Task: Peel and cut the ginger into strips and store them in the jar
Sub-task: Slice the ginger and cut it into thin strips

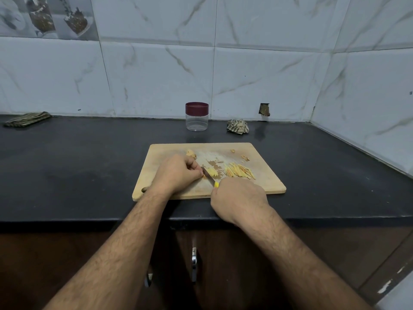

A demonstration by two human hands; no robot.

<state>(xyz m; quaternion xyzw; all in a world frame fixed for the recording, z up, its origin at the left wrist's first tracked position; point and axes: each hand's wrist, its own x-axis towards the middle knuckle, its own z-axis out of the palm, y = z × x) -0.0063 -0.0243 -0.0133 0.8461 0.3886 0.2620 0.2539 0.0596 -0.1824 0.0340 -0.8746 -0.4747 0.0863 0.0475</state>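
A wooden cutting board (pixel 263 184) lies on the black counter. My left hand (pixel 177 173) has curled fingers pinning a small yellow ginger piece (pixel 212 171) at the board's middle. My right hand (pixel 239 199) grips a knife by its yellow handle, and the blade (pixel 207 174) is down against the ginger right beside my left fingertips. A pile of cut ginger strips (pixel 240 171) lies to the right of the blade. Another ginger chunk (pixel 191 153) sits behind my left hand. The clear jar (pixel 197 116) with a maroon lid stands closed behind the board.
Peel scraps (pixel 245 158) lie on the board's far right part. A crumpled cloth (pixel 238 126) sits right of the jar, and a folded cloth (pixel 26 119) lies far left by the wall. The tiled wall turns a corner at the right. Cabinet handles (pixel 194 264) are below the counter edge.
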